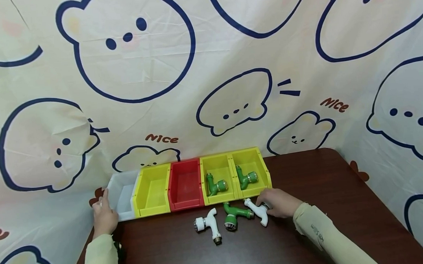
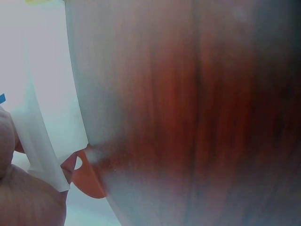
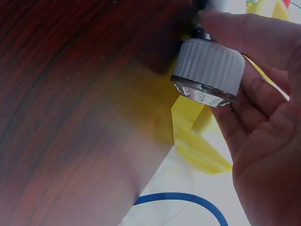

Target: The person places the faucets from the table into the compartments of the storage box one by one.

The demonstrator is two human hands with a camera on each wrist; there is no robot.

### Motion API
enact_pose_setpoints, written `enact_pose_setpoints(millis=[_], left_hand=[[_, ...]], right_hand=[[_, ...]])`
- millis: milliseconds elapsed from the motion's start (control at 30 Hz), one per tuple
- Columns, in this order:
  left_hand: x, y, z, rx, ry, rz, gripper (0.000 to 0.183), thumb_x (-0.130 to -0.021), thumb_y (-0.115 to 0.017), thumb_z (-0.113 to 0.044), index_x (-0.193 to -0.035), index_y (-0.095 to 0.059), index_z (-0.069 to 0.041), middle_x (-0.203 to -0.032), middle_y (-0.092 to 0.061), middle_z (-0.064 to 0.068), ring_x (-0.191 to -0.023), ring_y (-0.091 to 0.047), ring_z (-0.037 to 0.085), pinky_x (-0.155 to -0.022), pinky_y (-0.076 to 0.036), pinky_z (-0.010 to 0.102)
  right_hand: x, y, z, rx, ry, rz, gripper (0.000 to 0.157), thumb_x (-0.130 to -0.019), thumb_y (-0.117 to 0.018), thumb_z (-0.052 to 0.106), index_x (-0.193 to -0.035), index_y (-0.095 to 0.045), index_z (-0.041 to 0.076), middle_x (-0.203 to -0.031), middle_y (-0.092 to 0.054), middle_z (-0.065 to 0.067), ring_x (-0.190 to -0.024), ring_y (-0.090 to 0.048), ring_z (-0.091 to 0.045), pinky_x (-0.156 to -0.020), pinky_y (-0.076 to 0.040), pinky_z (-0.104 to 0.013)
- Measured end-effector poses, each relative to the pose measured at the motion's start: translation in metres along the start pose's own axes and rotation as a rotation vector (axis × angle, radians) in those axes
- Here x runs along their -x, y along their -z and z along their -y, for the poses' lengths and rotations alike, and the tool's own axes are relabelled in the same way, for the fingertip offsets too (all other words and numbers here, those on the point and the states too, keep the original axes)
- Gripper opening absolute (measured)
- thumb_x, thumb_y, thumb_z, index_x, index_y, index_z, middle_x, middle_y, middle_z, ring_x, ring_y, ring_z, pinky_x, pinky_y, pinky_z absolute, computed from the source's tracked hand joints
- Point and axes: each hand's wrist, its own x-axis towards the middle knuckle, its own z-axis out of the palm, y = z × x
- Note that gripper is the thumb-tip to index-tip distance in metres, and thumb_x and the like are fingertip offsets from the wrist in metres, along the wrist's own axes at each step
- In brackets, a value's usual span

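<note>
My left hand [image 1: 105, 218] holds the outer side of the white bin [image 1: 123, 195], at the left end of a row of bins. In the left wrist view its fingers lie around the bin's pale wall [image 2: 40, 127]. My right hand [image 1: 280, 204] grips a white tap [image 1: 260, 212] by its knob end, in front of the rightmost yellow bin. In the right wrist view the ribbed grey knob [image 3: 209, 66] sits between thumb and fingers. A green tap [image 1: 231, 217] and another white tap [image 1: 210, 222] lie on the table to its left.
Right of the white bin stand a yellow bin [image 1: 153, 187], a red bin [image 1: 185, 184] and two more yellow bins, each holding a green tap [image 1: 216, 185]. The dark wooden table [image 1: 166, 244] meets a curtain [image 1: 229, 56] printed with cartoon bears.
</note>
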Motion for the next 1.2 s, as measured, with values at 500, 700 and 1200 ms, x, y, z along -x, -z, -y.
enact_pose_setpoints(millis=[500,700,1200], left_hand=[[-0.001,0.0,0.0,0.011,0.0,-0.012,0.082,-0.089,-0.033,0.009,-0.154,0.008,-0.017,-0.149,-0.002,0.036,-0.137,-0.01,0.053,-0.105,-0.02,0.067],[0.0,0.001,-0.001,0.007,-0.001,-0.006,0.081,-0.089,-0.034,0.009,-0.154,0.009,-0.017,-0.148,-0.002,0.036,-0.137,-0.01,0.053,-0.105,-0.021,0.067],[0.001,0.001,-0.002,0.002,-0.001,-0.003,0.082,-0.089,-0.035,0.008,-0.154,0.009,-0.016,-0.148,-0.002,0.036,-0.134,-0.013,0.054,-0.104,-0.022,0.067]], right_hand=[[0.004,-0.002,-0.001,0.067,0.052,-0.01,0.027,-0.075,-0.08,0.012,-0.1,-0.072,0.019,-0.098,-0.066,0.008,-0.094,-0.059,-0.011,-0.081,-0.052,-0.034],[0.008,0.0,-0.001,0.028,0.039,0.006,0.026,-0.075,-0.08,0.016,-0.099,-0.072,0.02,-0.097,-0.065,0.009,-0.091,-0.058,-0.009,-0.079,-0.051,-0.033],[0.011,0.019,0.015,-0.033,0.034,-0.014,0.027,-0.079,-0.078,0.019,-0.104,-0.072,0.025,-0.104,-0.066,0.011,-0.098,-0.059,-0.009,-0.087,-0.051,-0.037]])
